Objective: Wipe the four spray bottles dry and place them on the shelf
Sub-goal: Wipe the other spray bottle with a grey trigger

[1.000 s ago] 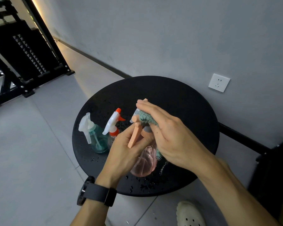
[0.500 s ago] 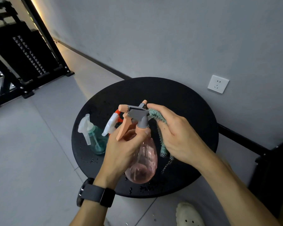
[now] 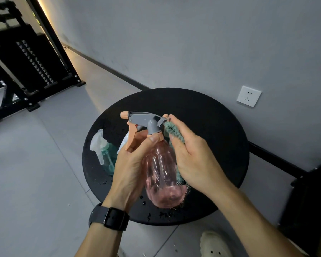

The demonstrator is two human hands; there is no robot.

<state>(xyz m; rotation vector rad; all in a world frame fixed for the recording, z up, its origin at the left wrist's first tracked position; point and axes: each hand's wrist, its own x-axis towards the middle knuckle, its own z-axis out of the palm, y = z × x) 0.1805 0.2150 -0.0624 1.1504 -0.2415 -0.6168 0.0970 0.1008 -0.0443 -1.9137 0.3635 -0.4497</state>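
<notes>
Since half a second ago, the pink spray bottle [image 3: 160, 173] has come up a little higher over the table's near edge, its grey trigger head [image 3: 144, 119] now turned side-on with the orange nozzle pointing left, and the cloth has slid from the head down onto the body. From the left I see the black shelf frame [image 3: 35, 58] standing on the floor, well apart from the round black table [image 3: 211, 127]. At the table's left edge stands a teal spray bottle [image 3: 105, 154] with a clear trigger; a white trigger just beside it is mostly hidden. My left hand [image 3: 131, 167] grips the pink bottle at its neck and shoulder, thumb curled over the collar. My right hand [image 3: 195, 160] clamps the green cloth [image 3: 171, 131] against the bottle's right side. Water drops dot the table's near edge.
</notes>
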